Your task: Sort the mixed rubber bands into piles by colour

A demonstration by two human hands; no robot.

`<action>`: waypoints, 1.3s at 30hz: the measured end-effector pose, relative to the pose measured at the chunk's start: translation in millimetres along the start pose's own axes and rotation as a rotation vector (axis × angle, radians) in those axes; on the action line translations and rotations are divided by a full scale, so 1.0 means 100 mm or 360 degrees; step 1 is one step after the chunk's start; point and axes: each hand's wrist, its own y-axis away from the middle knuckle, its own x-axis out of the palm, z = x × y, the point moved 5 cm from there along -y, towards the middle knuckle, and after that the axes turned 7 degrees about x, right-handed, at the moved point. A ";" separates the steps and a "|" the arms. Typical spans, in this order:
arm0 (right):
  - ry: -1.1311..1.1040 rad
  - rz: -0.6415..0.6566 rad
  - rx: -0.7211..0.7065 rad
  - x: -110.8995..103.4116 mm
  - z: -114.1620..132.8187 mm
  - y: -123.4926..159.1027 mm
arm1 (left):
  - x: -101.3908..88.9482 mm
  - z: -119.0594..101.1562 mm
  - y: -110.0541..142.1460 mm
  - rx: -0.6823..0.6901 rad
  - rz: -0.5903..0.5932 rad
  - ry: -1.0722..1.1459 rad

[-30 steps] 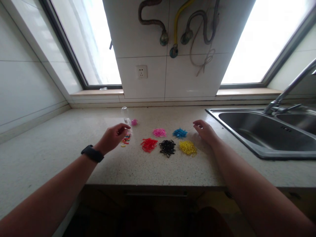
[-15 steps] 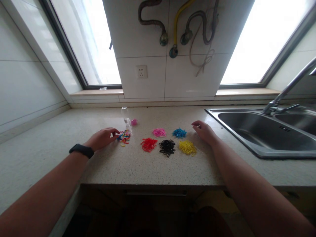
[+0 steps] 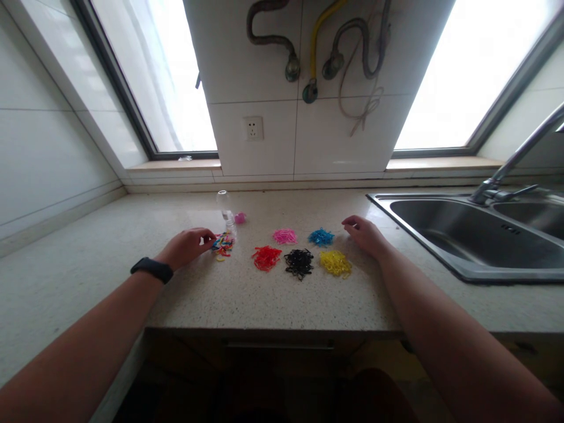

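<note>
I have the left hand (image 3: pixel 187 245) at the edge of the mixed pile (image 3: pixel 224 244), fingertips bent together against its small, multicoloured pieces; I cannot tell whether they pinch one. The right hand (image 3: pixel 363 233) is slack and released, its fingers loosely curved, near the blue pile (image 3: pixel 321 237).

Between my two hands sit loose, stringy heaps of thin, rubbery-looking loops. The pink pile (image 3: pixel 285 236) shares the far row with the blue; the red pile (image 3: pixel 265 257), black pile (image 3: pixel 299 262) and yellow pile (image 3: pixel 335 263) make the near row, the black most plainly looped, the yellow glossy.

Just beyond the mixed pile I see a clear, smooth bottle (image 3: pixel 223 202), round end away, narrower end toward me, with a pink lump (image 3: pixel 240 218) just beside it. Everything rests on a pale, speckled counter (image 3: pixel 264 302). A brushed-looking steel sink (image 3: pixel 506 275) is set into it at right, rounded at the corners.
</note>
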 end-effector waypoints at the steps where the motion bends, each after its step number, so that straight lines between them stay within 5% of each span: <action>1: -0.0002 0.0004 0.0002 0.00 0.00 0.00 | 0.00 0.00 0.00 -0.0003 0.0008 -0.0007; 13: 0.0058 -0.0012 0.0046 -0.02 0.06 0.03 | -0.09 -0.16 -0.06 -0.0121 -0.0090 0.0271; 27: 0.0083 0.0002 0.0013 0.02 0.00 -0.02 | -0.10 -1.30 -0.12 -0.0498 -0.0263 0.2221; 39: 0.0140 0.0042 0.0021 0.06 -0.01 -0.07 | -0.12 -1.96 -0.04 -0.0541 -0.0151 0.2753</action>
